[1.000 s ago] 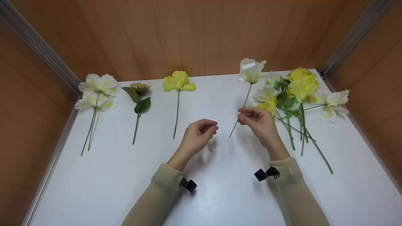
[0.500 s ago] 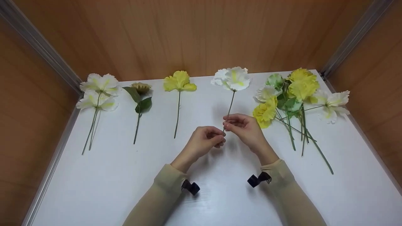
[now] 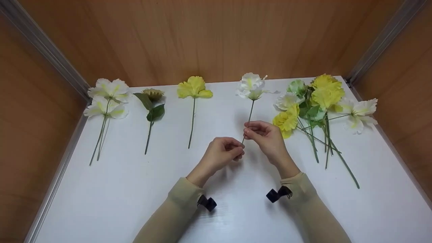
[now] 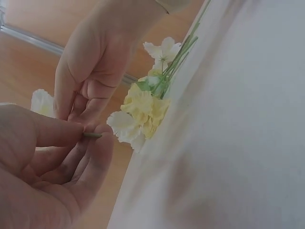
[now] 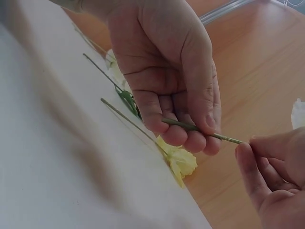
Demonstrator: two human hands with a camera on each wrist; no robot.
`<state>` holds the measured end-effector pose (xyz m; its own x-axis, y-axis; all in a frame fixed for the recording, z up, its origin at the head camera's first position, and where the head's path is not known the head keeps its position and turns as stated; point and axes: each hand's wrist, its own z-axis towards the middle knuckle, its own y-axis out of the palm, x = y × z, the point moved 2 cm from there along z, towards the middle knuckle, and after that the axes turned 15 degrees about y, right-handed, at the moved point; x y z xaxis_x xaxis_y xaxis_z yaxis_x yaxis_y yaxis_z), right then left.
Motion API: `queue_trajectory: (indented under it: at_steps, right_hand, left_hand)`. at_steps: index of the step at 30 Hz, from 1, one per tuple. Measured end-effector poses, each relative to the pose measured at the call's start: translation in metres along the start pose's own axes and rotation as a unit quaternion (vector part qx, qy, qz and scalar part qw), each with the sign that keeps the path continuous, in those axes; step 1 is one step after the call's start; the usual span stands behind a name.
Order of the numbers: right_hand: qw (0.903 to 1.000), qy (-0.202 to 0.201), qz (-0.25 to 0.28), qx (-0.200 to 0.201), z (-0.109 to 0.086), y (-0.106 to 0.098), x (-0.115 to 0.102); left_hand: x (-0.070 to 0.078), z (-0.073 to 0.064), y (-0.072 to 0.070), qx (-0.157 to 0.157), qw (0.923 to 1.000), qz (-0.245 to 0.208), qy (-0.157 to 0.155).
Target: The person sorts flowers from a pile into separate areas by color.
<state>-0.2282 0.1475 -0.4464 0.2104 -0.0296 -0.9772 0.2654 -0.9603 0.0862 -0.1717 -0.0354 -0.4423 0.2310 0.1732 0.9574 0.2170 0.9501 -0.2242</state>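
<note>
Both hands hold one artificial white flower [image 3: 251, 87] by its thin green stem, bloom upward, over the middle of the table. My left hand [image 3: 222, 152] pinches the stem's lower end between thumb and fingers; in the left wrist view the cut stem tip [image 4: 93, 135] pokes out past the thumb. Higher up, my right hand [image 3: 266, 138] pinches the same stem. The right wrist view shows the stem [image 5: 224, 138] running from one hand to the other.
On the white table [image 3: 135, 195], a yellow flower [image 3: 195, 88], a sunflower [image 3: 153, 95] with dark leaves and two white flowers [image 3: 109, 90] lie in a row leftward. A crossed pile of yellow, white and green flowers [image 3: 325, 96] lies at right. Wooden panels [image 3: 216, 37] enclose the table.
My right hand brought the white flower leftward to the middle, and my left hand moved right and took the stem's lower end. The bloom has since turned.
</note>
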Motion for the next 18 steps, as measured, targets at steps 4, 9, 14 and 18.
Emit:
queue_trajectory:
  at_steps: [4,9,14,18]
  right_hand:
    - [0.9999,0.004,-0.009,0.009,0.000,0.001,-0.002]
    - [0.9996,0.006,-0.026,0.013,-0.001,-0.001,-0.002]
    - [0.9947,0.011,-0.096,0.035,0.000,-0.020,-0.009]
    - [0.9672,-0.007,-0.228,0.113,0.003,-0.064,-0.016]
  left_hand:
    - [0.002,0.000,-0.002,0.003,0.9988,0.046,0.013]
    - [0.004,0.000,-0.005,0.004,0.9951,0.097,0.019]
    - [0.012,0.002,-0.024,0.013,0.9888,0.145,0.032]
    - [0.022,0.005,-0.070,0.071,0.9812,0.175,0.038]
